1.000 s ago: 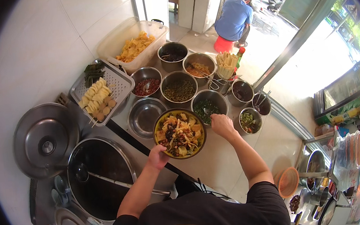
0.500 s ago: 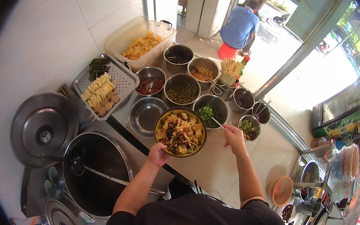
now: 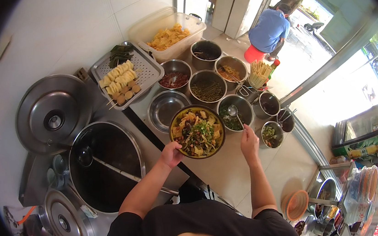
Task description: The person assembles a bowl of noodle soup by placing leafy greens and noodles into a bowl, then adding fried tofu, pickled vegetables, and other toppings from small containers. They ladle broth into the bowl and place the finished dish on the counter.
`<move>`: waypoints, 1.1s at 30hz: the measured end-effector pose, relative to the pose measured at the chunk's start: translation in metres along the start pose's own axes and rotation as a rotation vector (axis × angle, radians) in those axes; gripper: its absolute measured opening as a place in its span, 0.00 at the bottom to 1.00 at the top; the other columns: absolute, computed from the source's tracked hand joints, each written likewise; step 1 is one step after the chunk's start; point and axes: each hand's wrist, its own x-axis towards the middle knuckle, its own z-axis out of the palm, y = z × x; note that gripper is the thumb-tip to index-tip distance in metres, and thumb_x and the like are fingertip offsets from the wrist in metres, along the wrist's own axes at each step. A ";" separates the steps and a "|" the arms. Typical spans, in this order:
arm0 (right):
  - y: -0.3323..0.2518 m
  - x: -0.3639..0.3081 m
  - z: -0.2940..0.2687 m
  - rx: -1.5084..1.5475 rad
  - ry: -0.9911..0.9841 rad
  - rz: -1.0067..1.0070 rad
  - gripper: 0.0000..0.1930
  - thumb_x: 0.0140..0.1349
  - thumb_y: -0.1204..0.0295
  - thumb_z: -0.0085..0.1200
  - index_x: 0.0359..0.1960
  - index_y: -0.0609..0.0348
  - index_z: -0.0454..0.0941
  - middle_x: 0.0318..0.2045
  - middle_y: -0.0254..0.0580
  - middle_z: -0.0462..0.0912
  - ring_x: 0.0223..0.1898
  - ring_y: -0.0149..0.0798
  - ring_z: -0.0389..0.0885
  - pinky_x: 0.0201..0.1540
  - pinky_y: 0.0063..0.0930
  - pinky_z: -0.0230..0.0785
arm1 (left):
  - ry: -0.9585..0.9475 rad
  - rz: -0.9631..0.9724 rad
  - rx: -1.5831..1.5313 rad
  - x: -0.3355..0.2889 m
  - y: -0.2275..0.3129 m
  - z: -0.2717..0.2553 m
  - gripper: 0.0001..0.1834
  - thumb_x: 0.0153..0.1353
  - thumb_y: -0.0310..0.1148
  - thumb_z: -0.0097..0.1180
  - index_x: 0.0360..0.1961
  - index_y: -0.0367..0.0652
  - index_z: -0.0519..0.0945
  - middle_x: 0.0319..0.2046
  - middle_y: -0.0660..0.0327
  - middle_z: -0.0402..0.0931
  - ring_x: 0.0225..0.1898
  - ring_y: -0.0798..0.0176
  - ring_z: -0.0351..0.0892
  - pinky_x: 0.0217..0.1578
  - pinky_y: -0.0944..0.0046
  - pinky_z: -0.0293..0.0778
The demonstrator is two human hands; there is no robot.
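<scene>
My left hand (image 3: 172, 154) grips the near left rim of a yellow-brown bowl (image 3: 220, 144). Noodle-like strips, fried crisps and dark bits fill it, topped with chopped scallions (image 3: 203, 129). Closed around a handle, my right hand (image 3: 250, 144) holds a metal spoon (image 3: 233, 110). The spoon's head is over the steel pot (image 3: 247, 111) just right of the bowl, where more chopped scallions (image 3: 232, 123) lie. Behind the bowl stands an empty-looking steel basin (image 3: 154, 114).
Several steel pots of toppings (image 3: 195, 100) cluster behind. A skewer tray (image 3: 153, 73) and a plastic tub of crisps (image 3: 196, 32) stand at back left. Left is a large pot (image 3: 109, 191) with a ladle (image 3: 116, 171). Outside, a person (image 3: 270, 29) sits on a red stool.
Chopped scallions now lie on the food in the bowl. The spoon's head shows bare over the scallion pot, where it was down among the scallions. The view has shifted slightly.
</scene>
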 end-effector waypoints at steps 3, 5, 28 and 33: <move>0.021 0.015 0.009 -0.092 -0.063 0.046 0.13 0.68 0.68 0.49 0.50 0.57 0.79 0.43 0.55 0.84 0.44 0.60 0.81 0.46 0.47 0.74 | -0.051 0.018 0.009 -0.024 0.008 -0.007 0.34 0.49 0.24 0.47 0.62 0.32 0.66 0.58 0.48 0.73 0.57 0.49 0.76 0.59 0.50 0.72; 0.019 0.022 0.008 -0.177 -0.161 0.112 0.15 0.68 0.64 0.48 0.52 0.54 0.78 0.43 0.55 0.84 0.45 0.60 0.81 0.47 0.49 0.73 | 0.051 0.036 0.029 -0.047 0.013 -0.014 0.34 0.49 0.24 0.47 0.62 0.32 0.67 0.58 0.48 0.73 0.57 0.49 0.76 0.59 0.49 0.72; -0.273 -0.273 0.162 0.440 -1.553 0.252 0.23 0.58 0.68 0.56 0.54 0.63 0.71 0.21 0.39 0.78 0.17 0.35 0.76 0.22 0.31 0.69 | 0.386 0.902 -0.255 -0.568 -0.107 -0.178 0.40 0.42 0.25 0.53 0.63 0.36 0.68 0.58 0.53 0.74 0.60 0.48 0.72 0.62 0.48 0.68; -0.293 -0.351 0.132 0.548 -1.229 0.260 0.10 0.61 0.72 0.56 0.39 0.62 0.70 0.16 0.34 0.71 0.13 0.31 0.70 0.15 0.28 0.64 | 0.430 0.967 -0.346 -0.577 -0.128 -0.211 0.42 0.42 0.21 0.51 0.65 0.41 0.65 0.58 0.56 0.73 0.60 0.50 0.72 0.62 0.48 0.69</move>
